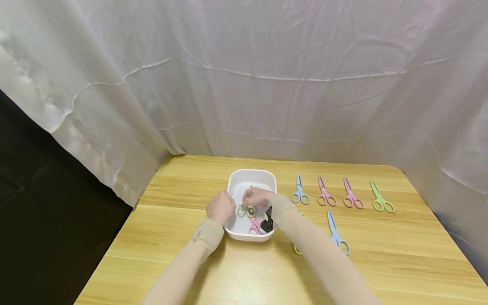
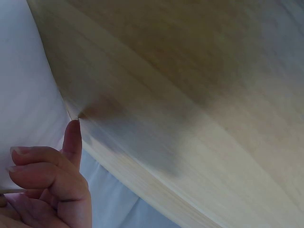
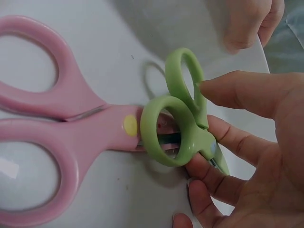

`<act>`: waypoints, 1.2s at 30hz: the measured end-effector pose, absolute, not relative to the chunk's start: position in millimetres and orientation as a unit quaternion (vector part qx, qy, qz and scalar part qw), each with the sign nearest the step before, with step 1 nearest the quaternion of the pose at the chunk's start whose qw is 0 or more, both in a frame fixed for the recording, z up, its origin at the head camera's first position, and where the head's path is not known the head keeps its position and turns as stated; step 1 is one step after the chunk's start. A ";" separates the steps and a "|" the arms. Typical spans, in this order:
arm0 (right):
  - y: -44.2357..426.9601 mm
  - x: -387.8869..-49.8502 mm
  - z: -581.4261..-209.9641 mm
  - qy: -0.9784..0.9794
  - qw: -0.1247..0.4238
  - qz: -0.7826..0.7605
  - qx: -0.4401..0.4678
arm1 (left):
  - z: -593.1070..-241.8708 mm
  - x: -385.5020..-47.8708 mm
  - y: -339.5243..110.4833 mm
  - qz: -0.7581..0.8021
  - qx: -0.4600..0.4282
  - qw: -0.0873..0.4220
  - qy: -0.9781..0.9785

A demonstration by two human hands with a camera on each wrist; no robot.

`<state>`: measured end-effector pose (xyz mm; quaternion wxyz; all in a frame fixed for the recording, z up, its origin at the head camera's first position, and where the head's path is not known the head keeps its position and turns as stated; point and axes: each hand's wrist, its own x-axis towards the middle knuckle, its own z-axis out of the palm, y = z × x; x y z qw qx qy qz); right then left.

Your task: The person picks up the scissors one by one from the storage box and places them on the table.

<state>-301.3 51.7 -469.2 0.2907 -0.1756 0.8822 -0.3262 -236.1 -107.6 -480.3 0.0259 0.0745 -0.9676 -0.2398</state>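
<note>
My left hand (image 1: pixel 221 207) grips the left rim of a white plastic bin (image 1: pixel 251 238); in the left wrist view its fingers (image 2: pixel 52 166) curl against the bin's outer wall. Inside the bin, my right hand (image 1: pixel 257 197) holds green-handled scissors (image 3: pixel 202 137). In the right wrist view the thumb presses one handle loop, while other fingers lie behind the scissors, which are tilted with their loops above the bin floor. Pink scissors (image 3: pixel 114 126) lie in the bin just beneath them. Next to the pink scissors is a black object (image 1: pixel 267 224), partly covered by my right wrist.
On the wooden table (image 1: pixel 171 262), right of the bin, a back row holds blue scissors (image 1: pixel 300 192), two pink pairs (image 1: pixel 325 195) and green scissors (image 1: pixel 379 199). Nearer lie blue scissors (image 1: pixel 334 231) and yellow scissors (image 1: pixel 298 250), both partly behind my right forearm. Pale curtains (image 1: pixel 267 106) hang behind.
</note>
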 end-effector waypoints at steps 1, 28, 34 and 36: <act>52.1 -300.0 -468.3 0.881 0.288 -0.330 -0.178 | -480.4 -236.1 -107.6 -0.240 0.075 0.027 -0.968; 53.1 -298.6 -470.6 0.826 0.314 -0.460 -0.086 | -481.9 -235.8 -108.1 -0.237 0.071 0.037 -0.968; 54.0 -298.3 -470.8 0.827 0.305 -0.464 -0.083 | -482.2 -236.0 -108.3 -0.233 0.072 0.035 -0.969; 55.1 -298.9 -471.8 0.829 0.304 -0.461 -0.092 | -482.1 -235.9 -108.1 -0.232 0.072 0.035 -0.969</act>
